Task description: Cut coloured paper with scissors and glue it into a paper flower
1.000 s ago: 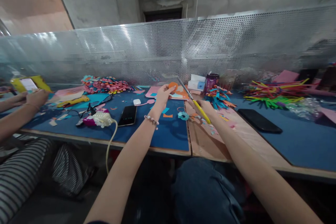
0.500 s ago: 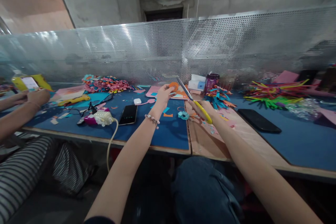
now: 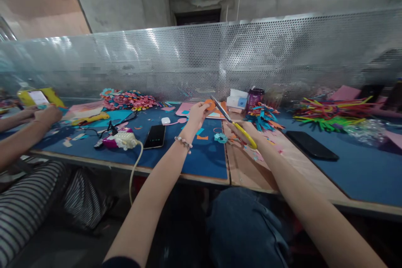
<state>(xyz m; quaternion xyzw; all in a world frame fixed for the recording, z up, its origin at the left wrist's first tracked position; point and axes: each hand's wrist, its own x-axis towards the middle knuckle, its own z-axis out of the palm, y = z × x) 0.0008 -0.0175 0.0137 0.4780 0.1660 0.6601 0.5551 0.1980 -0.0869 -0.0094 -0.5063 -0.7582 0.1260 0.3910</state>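
Observation:
My left hand [image 3: 198,115] pinches a small orange piece of paper [image 3: 210,104] above the far part of the table. In my right hand [image 3: 246,129] is a pair of scissors [image 3: 226,113] with yellow handles, its metal blades pointing up and left at the paper's right edge. Whether the blades touch the paper, I cannot tell. Below the hands lies a blue paper flower [image 3: 220,137] with small orange scraps near it. Pink and orange sheets [image 3: 185,108] lie behind my left hand.
A dark phone [image 3: 154,136] and a power strip [image 3: 121,139] lie to the left; a black phone [image 3: 311,145] lies right. Paper flowers [image 3: 128,104] are heaped by the perforated metal screen [image 3: 157,58]. Colourful pipe cleaners [image 3: 333,111] spread at right. A co-worker's hands [image 3: 45,115] are far left.
The scissors' blades have come closer together, beside the orange paper. Both hands stay nearly in place; the whole view has shifted slightly.

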